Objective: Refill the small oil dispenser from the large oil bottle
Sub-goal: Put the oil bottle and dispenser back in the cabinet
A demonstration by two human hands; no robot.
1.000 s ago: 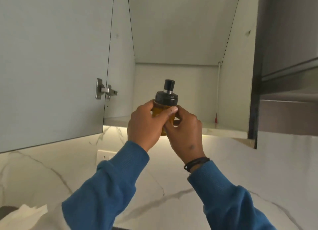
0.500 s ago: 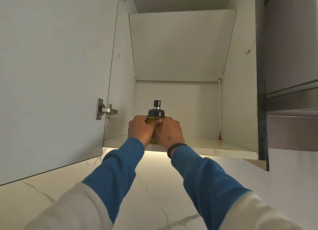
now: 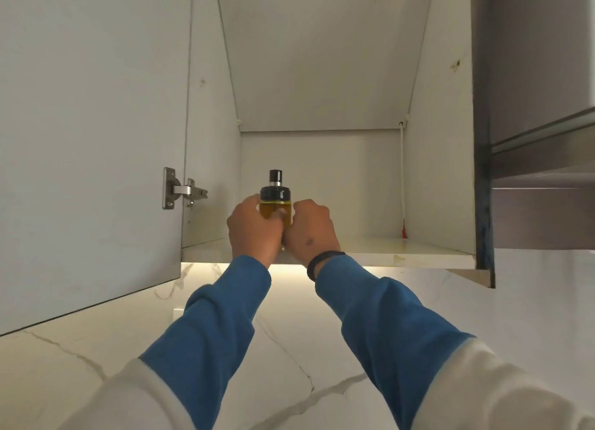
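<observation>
Holding the small oil dispenser (image 3: pixel 276 201) w/ both hands at the front of the lower shelf (image 3: pixel 402 252) inside an open wall cabinet. Left hand (image 3: pixel 254 228) wraps the glass body from the left, thumb across its front; right hand (image 3: pixel 310 228) curls round it from the right. Dispenser upright, yellow oil visible, black cap on top. Whether its base touches the shelf: cannot tell, hands cover it. Cabinet door (image 3: pixel 90 140) swung open at left, hinge (image 3: pixel 182 189) exposed. Black wristband (image 3: pixel 322 260) on right wrist; blue sleeves. Marble wall below.

Both hands moved oil dispenser (image 3: pixel 276 201) fwd onto cabinet shelf (image 3: pixel 370 252).
</observation>
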